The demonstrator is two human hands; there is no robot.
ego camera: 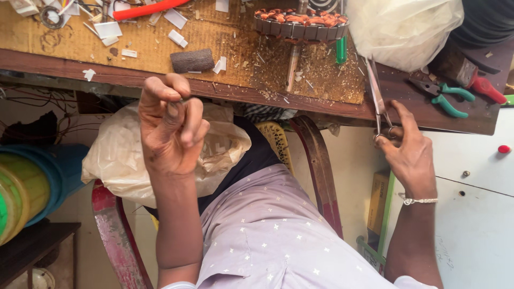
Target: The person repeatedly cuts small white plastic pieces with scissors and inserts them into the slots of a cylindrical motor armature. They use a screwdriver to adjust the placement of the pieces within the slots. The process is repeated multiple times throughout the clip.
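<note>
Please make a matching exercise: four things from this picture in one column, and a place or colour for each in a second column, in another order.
1. scissors
2. pliers
3. brown block
4. bracelet

a. green handles, on the bench
b. on the right wrist
c. held in the right hand
d. on the bench, above the left hand

Pairs: 1-c, 2-a, 3-d, 4-b

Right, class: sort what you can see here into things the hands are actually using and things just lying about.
In use:
- left hand, pinching a small dark piece
- right hand, holding scissors

Lying about:
- wound copper-coil ring
- green-handled pliers
- dark cylinder block
- white paper scraps
- plastic bag
- workbench
</note>
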